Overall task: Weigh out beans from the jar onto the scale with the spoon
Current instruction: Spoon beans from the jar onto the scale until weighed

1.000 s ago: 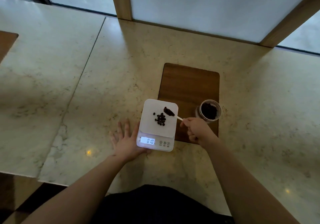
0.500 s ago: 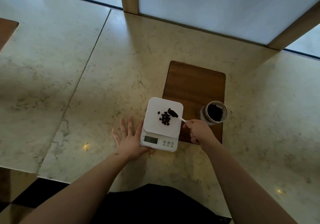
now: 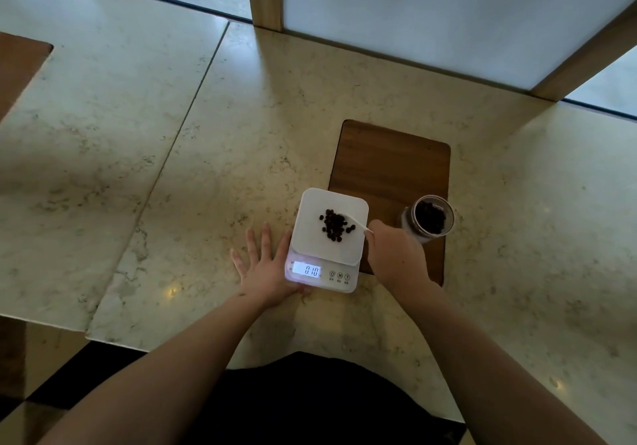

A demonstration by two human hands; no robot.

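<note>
Right hand (image 3: 396, 255) grips the white spoon (image 3: 358, 223) by its handle. The bowl lies over the beans (image 3: 335, 224) on the scale (image 3: 327, 241); the spoon's long axis runs left and slightly far from the hand. Left hand (image 3: 267, 268) lies flat and spread on the surface (image 3: 206, 203), thumb side touching the scale's near-left edge. Display lit. The jar (image 3: 429, 218) stands on the wooden board (image 3: 389, 165) just right of the right hand, the nearer hand for another scoop, likely next.
</note>
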